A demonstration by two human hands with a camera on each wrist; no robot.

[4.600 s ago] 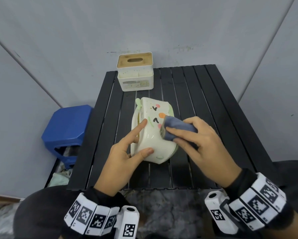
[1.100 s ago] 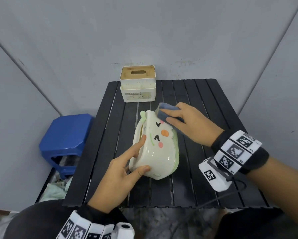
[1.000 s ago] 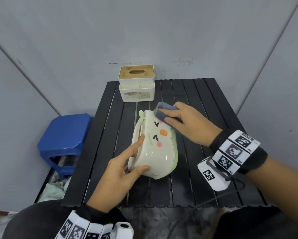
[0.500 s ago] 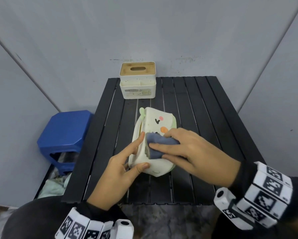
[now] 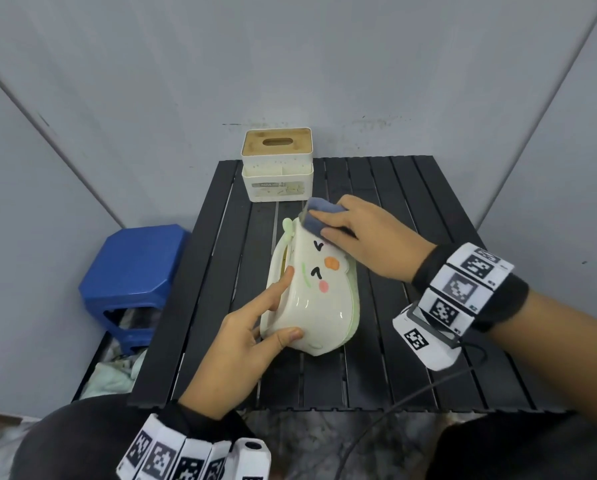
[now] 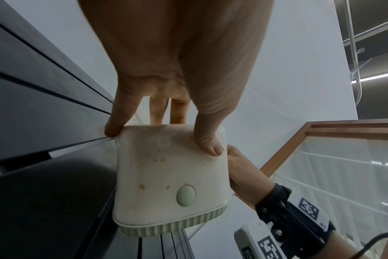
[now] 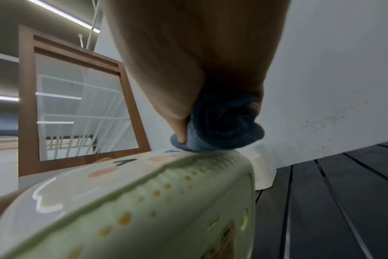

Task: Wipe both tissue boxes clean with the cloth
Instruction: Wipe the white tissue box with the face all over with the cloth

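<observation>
A cream and pale-green tissue box [image 5: 314, 292] with a cartoon face lies on its side mid-table. My left hand [image 5: 255, 327] grips its near end, thumb on the face side and index finger along the upper edge; the left wrist view shows the fingers round the box [image 6: 168, 180]. My right hand [image 5: 363, 237] holds a folded blue cloth [image 5: 319, 216] and presses it on the box's far end; the right wrist view shows the bunched cloth [image 7: 219, 128] on the box [image 7: 144, 201]. A second white tissue box [image 5: 277, 164] with a wooden lid stands at the table's back edge.
The black slatted table [image 5: 411, 237] fills the middle of the head view, walled in by grey panels. A blue plastic stool [image 5: 131, 268] stands left of it, with pale cloth [image 5: 110, 372] on the floor beside it. A cable [image 5: 411, 396] trails from my right wrist.
My right hand has slid the cloth from the near middle of the box's face away to its far end. The left hand keeps the same grip.
</observation>
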